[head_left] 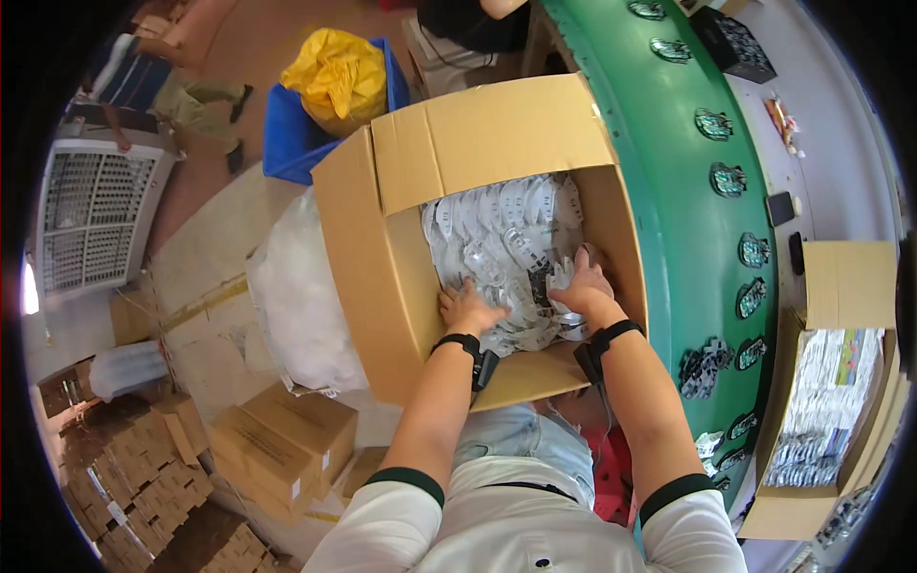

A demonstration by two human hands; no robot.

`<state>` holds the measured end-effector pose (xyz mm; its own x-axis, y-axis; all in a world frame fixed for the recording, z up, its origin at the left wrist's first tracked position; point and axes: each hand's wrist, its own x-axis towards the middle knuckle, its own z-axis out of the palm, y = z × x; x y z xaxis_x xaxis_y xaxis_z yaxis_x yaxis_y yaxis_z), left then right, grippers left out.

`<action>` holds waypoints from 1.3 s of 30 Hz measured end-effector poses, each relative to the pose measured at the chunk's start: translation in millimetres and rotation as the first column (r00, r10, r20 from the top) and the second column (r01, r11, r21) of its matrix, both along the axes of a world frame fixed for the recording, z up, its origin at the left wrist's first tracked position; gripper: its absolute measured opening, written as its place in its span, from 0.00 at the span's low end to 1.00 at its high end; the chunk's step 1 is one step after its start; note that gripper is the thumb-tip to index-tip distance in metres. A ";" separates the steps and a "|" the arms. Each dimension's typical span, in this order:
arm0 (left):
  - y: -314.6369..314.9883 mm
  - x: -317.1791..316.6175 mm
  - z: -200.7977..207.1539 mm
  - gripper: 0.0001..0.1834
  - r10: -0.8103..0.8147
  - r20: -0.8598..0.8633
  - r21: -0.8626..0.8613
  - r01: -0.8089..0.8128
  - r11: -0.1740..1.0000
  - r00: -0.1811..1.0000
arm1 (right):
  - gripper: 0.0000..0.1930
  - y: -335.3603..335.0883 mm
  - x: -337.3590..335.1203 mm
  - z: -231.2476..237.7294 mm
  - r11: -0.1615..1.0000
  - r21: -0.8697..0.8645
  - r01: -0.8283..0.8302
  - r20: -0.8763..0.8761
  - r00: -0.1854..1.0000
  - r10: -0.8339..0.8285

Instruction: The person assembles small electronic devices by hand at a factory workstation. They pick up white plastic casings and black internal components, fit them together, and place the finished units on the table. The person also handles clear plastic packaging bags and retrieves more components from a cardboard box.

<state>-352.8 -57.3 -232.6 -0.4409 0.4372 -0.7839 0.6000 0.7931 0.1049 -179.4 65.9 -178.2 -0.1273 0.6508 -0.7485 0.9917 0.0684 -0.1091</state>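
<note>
A large open cardboard box (497, 124) stands in front of me, its flaps folded outward. Inside lie rows of small white, see-through plastic packages (501, 205), with a few loose ones on top. My left hand (468, 307) rests on the packages near the box's left wall, fingers spread and holding nothing I can see. Toward the right wall, my right hand (587, 285) reaches in with thumb and fingers apart, touching white packages beside a dark piece. Both wrists wear black bands with small devices.
A green conveyor belt (659, 210) carrying several dark green items runs along the right. Beyond it sits another carton (821, 420) of packages. On the left are a white plastic bag (306, 296), a blue bin (287, 143) with a yellow bag, stacked cartons (277, 444) and a person (181, 95).
</note>
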 end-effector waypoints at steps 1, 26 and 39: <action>-1.2 0.9 0.8 0.66 -0.004 0.018 -0.003 0.004 1.000 1.000 | 0.61 1.3 -6.4 -9.6 1.000 -0.021 -0.014 0.022 1.000 0.014; -12.6 -8.5 -50.5 0.57 0.328 0.330 0.206 -0.407 0.890 0.885 | 0.55 14.0 9.6 -56.8 0.995 0.099 0.000 -0.237 0.971 0.024; -15.5 5.1 -59.3 0.57 0.401 0.292 0.261 -0.476 0.840 0.868 | 0.55 16.6 -26.1 -29.5 0.928 0.008 -0.374 0.046 0.927 0.373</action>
